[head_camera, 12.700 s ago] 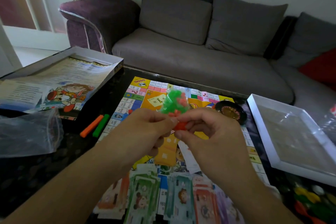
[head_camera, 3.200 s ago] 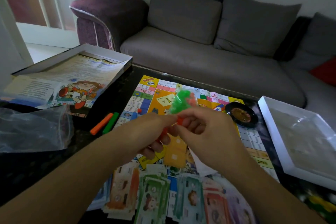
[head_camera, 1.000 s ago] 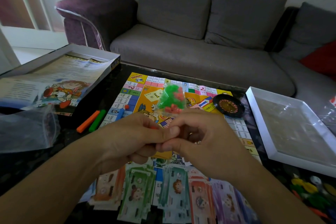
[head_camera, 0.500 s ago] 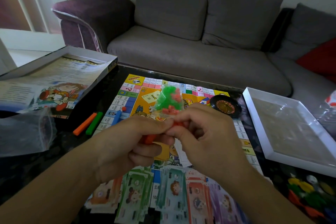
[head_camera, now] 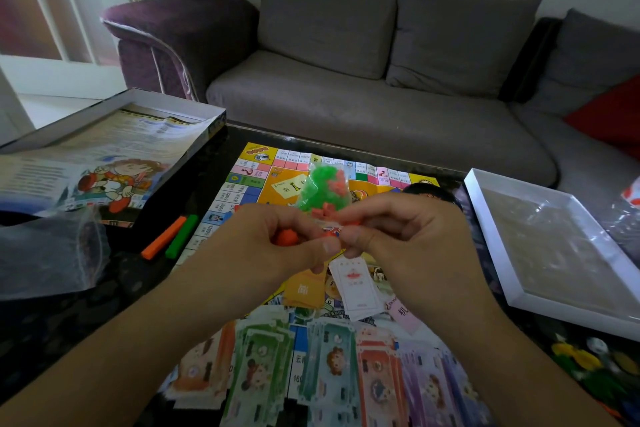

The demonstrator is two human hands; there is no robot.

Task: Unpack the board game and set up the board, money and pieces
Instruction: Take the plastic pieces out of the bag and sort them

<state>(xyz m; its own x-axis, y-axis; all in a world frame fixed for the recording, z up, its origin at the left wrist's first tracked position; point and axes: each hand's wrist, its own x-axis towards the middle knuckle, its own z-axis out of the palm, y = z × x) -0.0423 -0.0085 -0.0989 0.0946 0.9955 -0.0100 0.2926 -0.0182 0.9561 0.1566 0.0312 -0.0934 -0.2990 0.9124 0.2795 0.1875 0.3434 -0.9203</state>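
Behind the dark tabletop (head_camera: 52,329) runs a grey sofa (head_camera: 363,107) with a purple armrest; a window glows at far left. On my left sits the open game box (head_camera: 114,121) with its rules sheet, on my right a white tray (head_camera: 491,236). Between them the game board (head_camera: 263,180) lies unfolded, and the play money (head_camera: 329,367) is fanned in coloured stacks along its near edge. An orange stick (head_camera: 162,237) and a green stick (head_camera: 181,236) lie just off the board's left side.

Above the board my left hand (head_camera: 277,246) and right hand (head_camera: 408,236) both pinch the mouth of a small clear bag of green and orange pieces (head_camera: 320,191), thumbs nearly touching. If I tear too hard, I reckon the bag could burst and scatter pieces over the board and floor.
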